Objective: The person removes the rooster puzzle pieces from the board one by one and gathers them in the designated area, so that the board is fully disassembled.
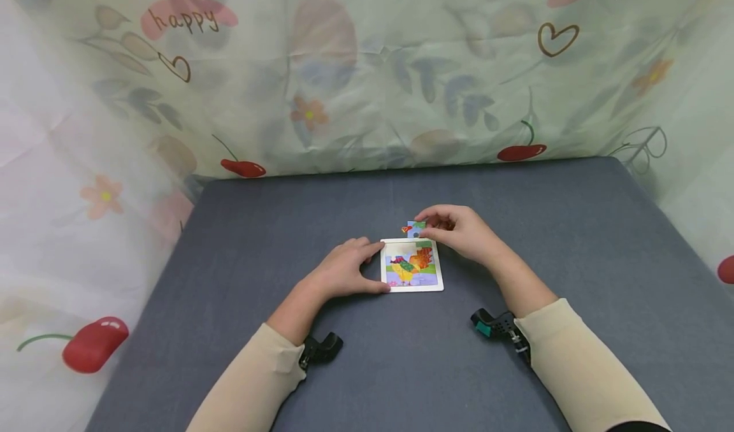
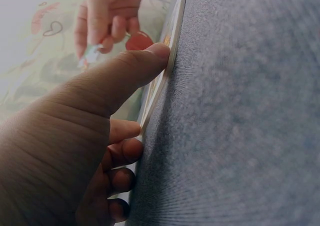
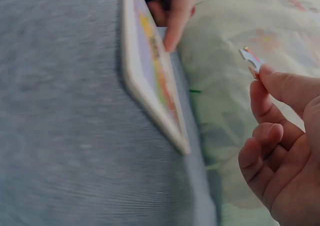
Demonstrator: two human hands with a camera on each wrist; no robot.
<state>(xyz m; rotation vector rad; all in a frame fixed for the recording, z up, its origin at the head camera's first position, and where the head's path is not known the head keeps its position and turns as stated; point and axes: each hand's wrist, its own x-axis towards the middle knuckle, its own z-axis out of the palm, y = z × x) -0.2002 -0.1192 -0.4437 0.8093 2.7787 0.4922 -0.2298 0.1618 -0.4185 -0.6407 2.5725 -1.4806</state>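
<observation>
A small picture puzzle in a white frame (image 1: 440, 279) lies on the table, with a colourful rooster on its assembled part. A pale bare patch shows along its upper left. My left hand (image 1: 348, 267) rests at the frame's left side, forefinger on the upper left corner and thumb on the lower left corner, both stretched out. Just beyond the far edge, my right hand (image 1: 466, 233) pinches a jigsaw piece (image 1: 414, 228) between thumb and forefinger. Blue, green and red show on this piece. In the right wrist view the piece (image 3: 251, 59) is raised above the frame.
A grey cloth (image 1: 395, 368) covers the table. Behind it hangs a printed curtain (image 1: 367, 88) with cherries, flowers and hearts. Black wrist mounts (image 1: 322, 349) stick out from both beige sleeves near the table surface.
</observation>
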